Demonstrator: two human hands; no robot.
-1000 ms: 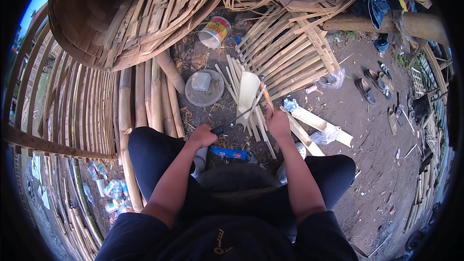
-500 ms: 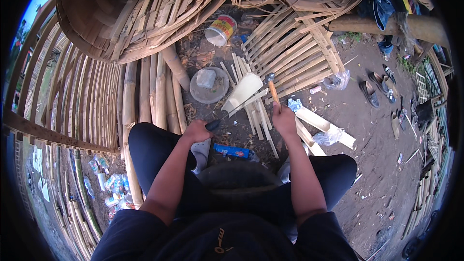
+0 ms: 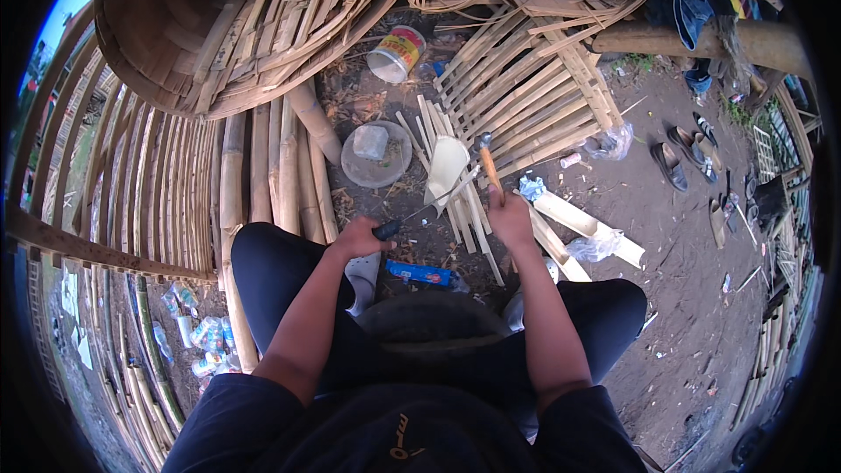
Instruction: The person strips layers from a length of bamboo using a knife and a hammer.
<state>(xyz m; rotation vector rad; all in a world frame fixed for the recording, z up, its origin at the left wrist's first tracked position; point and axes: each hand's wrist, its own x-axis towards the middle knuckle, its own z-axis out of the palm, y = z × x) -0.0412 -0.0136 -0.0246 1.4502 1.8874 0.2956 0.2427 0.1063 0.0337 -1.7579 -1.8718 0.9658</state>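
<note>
The left hand grips a dark-handled knife, the right hand a wooden-handled hammer; blade contact with the pale bamboo piece, ahead and between them, is unclear. The piece is probably light, stiff and sharp-edged, best held by its broad faces; slats crowd its near right, and room seems widest over the earth ground farther right.

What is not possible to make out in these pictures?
In head view:
thin metal knife with black handle: handle's rear, under bare left hand;
metal hammer with orange wooden handle: lower grip, under bare right hand;
large round brown bamboo basket: top, cut off by upper edge.
</note>
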